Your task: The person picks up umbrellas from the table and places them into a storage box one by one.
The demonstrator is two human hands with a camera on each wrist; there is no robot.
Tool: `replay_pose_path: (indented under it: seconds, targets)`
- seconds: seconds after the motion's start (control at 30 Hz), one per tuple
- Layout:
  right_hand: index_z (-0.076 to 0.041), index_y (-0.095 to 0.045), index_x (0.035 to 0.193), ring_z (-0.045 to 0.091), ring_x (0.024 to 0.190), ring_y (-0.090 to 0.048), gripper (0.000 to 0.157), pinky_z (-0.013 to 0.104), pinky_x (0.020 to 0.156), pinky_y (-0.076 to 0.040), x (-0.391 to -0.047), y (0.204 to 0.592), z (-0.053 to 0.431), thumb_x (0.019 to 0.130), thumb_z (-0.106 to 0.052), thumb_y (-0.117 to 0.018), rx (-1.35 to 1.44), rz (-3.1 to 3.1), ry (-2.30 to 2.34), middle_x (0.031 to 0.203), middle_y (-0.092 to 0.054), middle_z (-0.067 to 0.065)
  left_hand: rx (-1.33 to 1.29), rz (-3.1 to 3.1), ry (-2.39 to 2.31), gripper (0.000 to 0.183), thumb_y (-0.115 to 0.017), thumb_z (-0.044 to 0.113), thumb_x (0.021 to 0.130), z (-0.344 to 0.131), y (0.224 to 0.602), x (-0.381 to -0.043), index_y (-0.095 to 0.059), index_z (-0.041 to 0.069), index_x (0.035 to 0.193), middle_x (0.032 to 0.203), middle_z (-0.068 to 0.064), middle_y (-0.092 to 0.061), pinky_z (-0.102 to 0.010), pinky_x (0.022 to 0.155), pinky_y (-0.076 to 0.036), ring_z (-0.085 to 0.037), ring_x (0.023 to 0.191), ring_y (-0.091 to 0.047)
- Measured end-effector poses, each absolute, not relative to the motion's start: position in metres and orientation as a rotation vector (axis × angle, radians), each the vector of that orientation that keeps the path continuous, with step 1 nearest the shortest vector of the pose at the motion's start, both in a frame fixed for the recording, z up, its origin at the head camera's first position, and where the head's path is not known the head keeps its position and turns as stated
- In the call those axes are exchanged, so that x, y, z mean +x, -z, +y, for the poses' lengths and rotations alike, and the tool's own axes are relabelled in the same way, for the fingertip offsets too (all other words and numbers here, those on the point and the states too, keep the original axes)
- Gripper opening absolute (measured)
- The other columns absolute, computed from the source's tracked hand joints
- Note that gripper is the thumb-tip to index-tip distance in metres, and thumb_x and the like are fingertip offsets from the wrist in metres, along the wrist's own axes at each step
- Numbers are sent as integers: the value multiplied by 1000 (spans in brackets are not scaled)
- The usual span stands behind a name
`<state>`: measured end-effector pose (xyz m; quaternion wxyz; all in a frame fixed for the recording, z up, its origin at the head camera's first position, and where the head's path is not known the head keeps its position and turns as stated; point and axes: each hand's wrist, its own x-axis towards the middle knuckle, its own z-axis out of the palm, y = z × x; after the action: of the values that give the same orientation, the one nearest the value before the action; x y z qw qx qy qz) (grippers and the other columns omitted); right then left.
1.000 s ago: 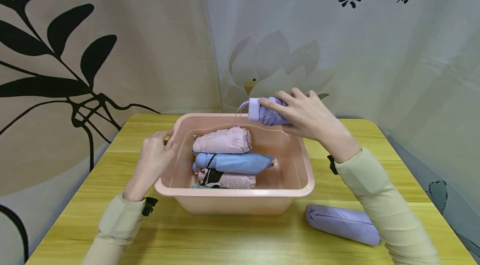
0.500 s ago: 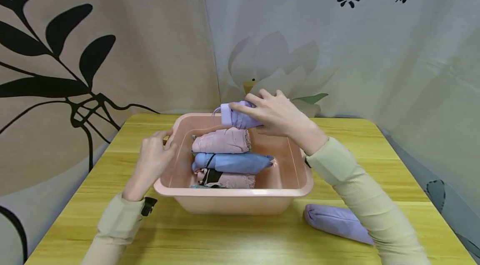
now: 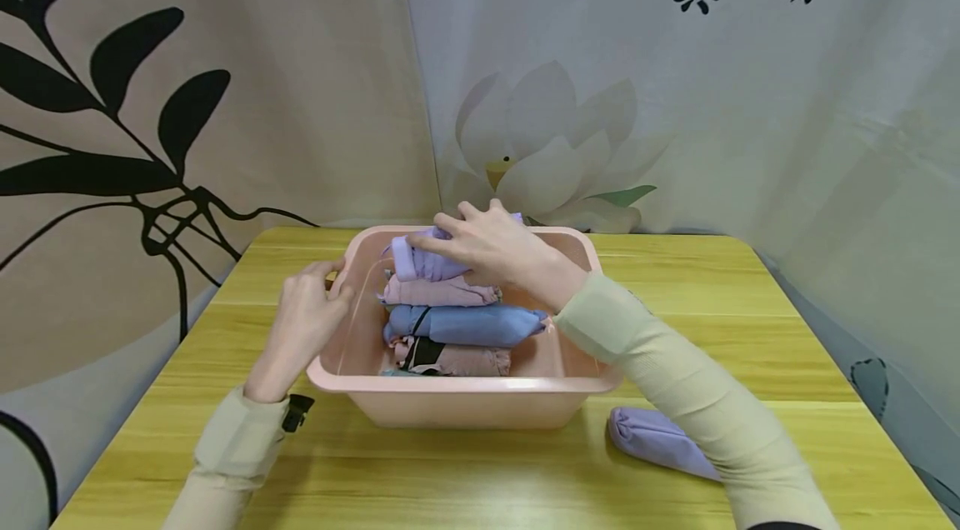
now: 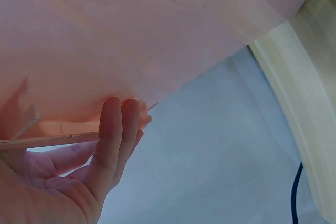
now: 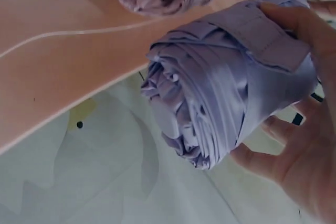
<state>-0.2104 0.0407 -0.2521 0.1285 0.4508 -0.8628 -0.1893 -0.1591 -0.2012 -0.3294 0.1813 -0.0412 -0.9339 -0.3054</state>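
Observation:
My right hand [image 3: 498,251] grips a folded purple umbrella [image 3: 427,257] over the back of a pink plastic basin [image 3: 480,409]. In the right wrist view, thumb and fingers wrap round the umbrella [image 5: 220,77], its bunched cloth end towards the camera. Below it in the basin lie a folded pink umbrella [image 3: 435,292], a blue one [image 3: 472,325] with a black strap, and another pink one [image 3: 472,361] with a black patch. My left hand [image 3: 307,317] holds the basin's left rim; in the left wrist view its fingers [image 4: 111,135] curl up under the rim.
On the wooden table [image 3: 450,480], right of the basin's front, lies a long purple pouch [image 3: 656,440], partly covered by my right sleeve. A printed curtain [image 3: 315,97] hangs behind the table.
My right hand has carried the purple umbrella left and down, from above the basin's back right to over its back left part. The left hand has stayed at the rim.

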Motion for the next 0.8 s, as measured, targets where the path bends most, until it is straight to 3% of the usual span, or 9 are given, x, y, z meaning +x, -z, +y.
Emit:
replay_pose_path:
  seconds: [0.23,0.5,0.6,0.7,0.8]
  targets:
    - [-33,-35,145,25,104,-57,64,43,74,-54,-212,268,28,88,-32,-65,1345,-2451,603,131,-52,2,-120,-2632,855,39,-55,5,86,-202,330,-159,-58,-15,119,117,-35,-60,-23,46,-42,-23,58,-58]
    - [-34,-45,139,26,110,-58,52,49,77,-55,-211,284,20,90,-43,-58,1389,-2399,533,130,-53,3,-105,-2643,866,40,-54,6,86,-202,329,-159,-57,-14,121,117,-34,-60,-37,60,-55,-36,82,-66]
    - [-33,-47,137,25,108,-58,49,46,75,-55,-209,288,17,90,-39,-58,1406,-2399,529,129,-54,2,-101,-2652,867,40,-54,7,87,-202,329,-159,-56,-13,122,119,-34,-59,-35,59,-55,-35,81,-66]
    - [-34,-47,137,22,102,-59,50,44,76,-54,-206,291,16,88,-31,-59,1405,-2413,572,128,-54,0,-99,-2661,864,41,-55,7,87,-202,329,-159,-56,-13,122,119,-33,-59,-31,54,-52,-31,70,-64]
    - [-37,-45,139,20,102,-59,54,44,81,-53,-202,290,14,87,-39,-61,1389,-2440,637,129,-53,-1,-103,-2651,849,40,-55,7,86,-202,330,-159,-57,-13,121,119,-33,-59,-28,54,-49,-29,69,-63]
